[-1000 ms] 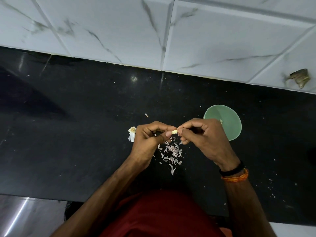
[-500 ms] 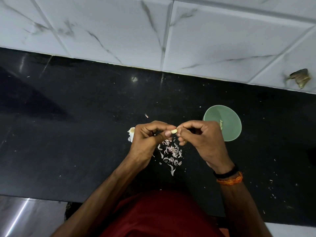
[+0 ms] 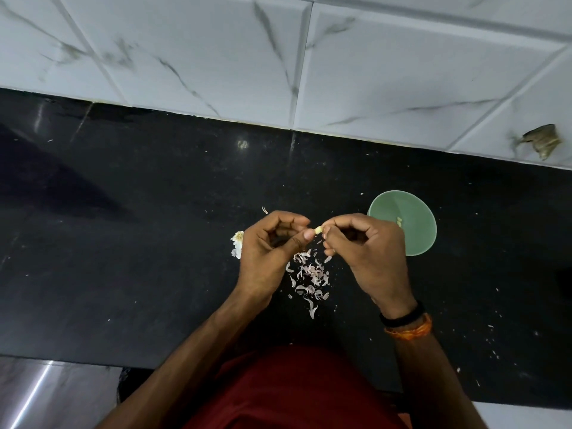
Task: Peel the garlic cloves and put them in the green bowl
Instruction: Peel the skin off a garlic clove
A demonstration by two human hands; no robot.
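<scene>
Head view. Both hands meet over the black countertop, near frame centre.

Left hand – fingers curled, thumb and forefinger tips pinching the left end of a small pale garlic clove. Right hand – same posture, thumb and forefinger nipped onto the clove's right end. So it's a narrow pinch from 2 sides, with the clove held between the 2 hands. It's too small to tell how much skin is left on it.

Green bowl stands on the counter at 2 o'clock from the clove. The right hand's knuckles overlap its left rim in this view; can't tell if they touch. A few pale peeled cloves lie inside, near the left wall.

Pile of pinkish-white peels sits on the counter at 6 o'clock from the clove, between the 2 hands. 1 loose peel scrap lies at 12 o'clock of the left hand. Leftover garlic bulb, white and papery, is at 9 o'clock of the left hand, partly hidden behind it.

Right wrist carries a black band and an orange thread. Red shirt is at 6 o'clock, frame bottom. White veined tiles run across 12 o'clock. There's a brown patch on a tile at far right, around 2 o'clock; can't tell what it is.
</scene>
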